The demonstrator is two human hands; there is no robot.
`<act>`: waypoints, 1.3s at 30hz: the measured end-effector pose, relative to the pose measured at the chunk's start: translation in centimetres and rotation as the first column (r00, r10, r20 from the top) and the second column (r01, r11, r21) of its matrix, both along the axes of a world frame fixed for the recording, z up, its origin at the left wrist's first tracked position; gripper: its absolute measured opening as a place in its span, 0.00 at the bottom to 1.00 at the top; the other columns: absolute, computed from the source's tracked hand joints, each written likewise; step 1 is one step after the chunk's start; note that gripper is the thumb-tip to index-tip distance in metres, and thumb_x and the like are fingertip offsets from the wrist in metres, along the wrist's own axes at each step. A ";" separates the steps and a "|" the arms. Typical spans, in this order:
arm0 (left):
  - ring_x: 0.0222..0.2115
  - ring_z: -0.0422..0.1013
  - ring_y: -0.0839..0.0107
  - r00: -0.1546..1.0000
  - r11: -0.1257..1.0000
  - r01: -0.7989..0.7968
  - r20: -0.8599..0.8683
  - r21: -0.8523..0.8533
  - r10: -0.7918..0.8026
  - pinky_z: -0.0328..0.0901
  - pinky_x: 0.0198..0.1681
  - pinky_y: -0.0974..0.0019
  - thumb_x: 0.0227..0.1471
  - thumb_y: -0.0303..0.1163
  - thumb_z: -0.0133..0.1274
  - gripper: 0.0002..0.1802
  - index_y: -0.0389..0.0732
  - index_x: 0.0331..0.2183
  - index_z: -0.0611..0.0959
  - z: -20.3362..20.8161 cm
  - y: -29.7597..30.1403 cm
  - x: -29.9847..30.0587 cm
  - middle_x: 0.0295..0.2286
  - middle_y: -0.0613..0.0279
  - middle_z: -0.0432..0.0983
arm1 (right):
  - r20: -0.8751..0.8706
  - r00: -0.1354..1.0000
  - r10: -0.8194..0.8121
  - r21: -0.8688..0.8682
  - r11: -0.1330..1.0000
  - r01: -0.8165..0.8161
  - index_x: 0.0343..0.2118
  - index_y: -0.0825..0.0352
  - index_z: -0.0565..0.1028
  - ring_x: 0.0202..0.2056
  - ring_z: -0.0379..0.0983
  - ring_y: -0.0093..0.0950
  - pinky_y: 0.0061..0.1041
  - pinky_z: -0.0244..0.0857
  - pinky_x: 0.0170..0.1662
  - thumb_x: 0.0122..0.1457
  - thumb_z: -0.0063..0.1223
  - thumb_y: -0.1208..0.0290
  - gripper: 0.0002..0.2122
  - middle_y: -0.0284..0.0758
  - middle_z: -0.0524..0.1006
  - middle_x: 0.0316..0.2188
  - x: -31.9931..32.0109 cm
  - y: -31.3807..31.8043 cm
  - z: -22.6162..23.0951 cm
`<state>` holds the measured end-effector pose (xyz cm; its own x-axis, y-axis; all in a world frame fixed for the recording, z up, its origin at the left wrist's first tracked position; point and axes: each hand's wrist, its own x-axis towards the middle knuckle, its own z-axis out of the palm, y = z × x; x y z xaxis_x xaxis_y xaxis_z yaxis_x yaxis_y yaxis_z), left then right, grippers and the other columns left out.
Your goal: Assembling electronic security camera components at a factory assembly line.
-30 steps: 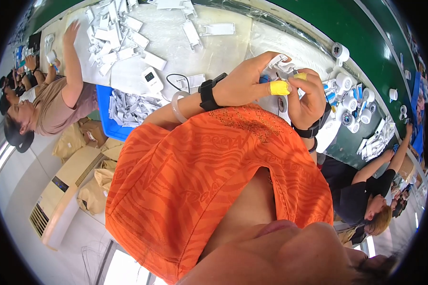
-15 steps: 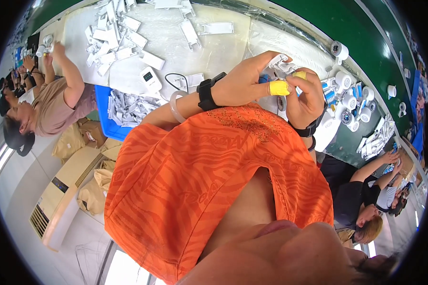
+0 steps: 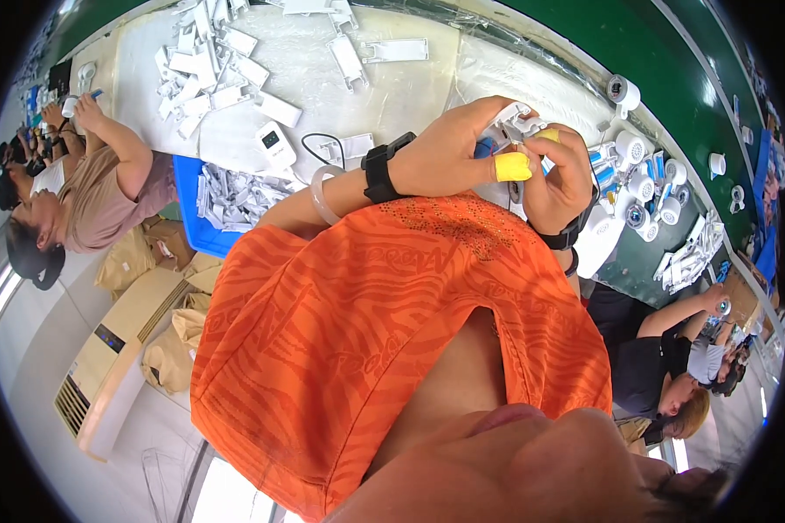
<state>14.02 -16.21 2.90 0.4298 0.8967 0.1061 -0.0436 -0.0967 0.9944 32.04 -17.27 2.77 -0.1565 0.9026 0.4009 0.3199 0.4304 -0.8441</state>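
My left hand [image 3: 449,152] is closed round a small white plastic housing [image 3: 516,120] with a blue part low in it, the thumb wrapped in yellow tape. My right hand [image 3: 558,179] pinches at the near side of the same housing; a yellow-taped fingertip presses there. The fingers hide most of the piece, and what the right fingertips grip is too small to make out. Just right of my hands lies a heap of white round-headed units [image 3: 641,186] with blue parts among them.
Loose white plastic covers [image 3: 205,65] lie piled on the covered table at far left. A blue bin [image 3: 202,228] of white parts stands at the left edge. Near it are a small white device with a display [image 3: 276,146] and a dark cable [image 3: 336,139]. Co-workers sit on both sides.
My hands stay nearly in place; the housing and fingers shift slightly. The co-worker at left has lowered a hand with a white piece, and the one at right has moved an arm.
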 end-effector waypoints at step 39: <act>0.19 0.64 0.84 1.000 0.978 -0.017 0.001 -0.209 0.017 0.60 0.21 0.78 0.64 0.37 0.41 0.17 0.38 0.49 0.74 -0.5 -0.7 -0.2 0.23 0.68 0.69 | 0.088 0.996 -0.012 0.004 1.000 0.012 0.32 0.67 0.76 0.35 0.72 0.35 0.30 0.66 0.39 0.48 0.62 0.84 0.09 0.37 0.75 0.29 -0.4 -0.5 0.1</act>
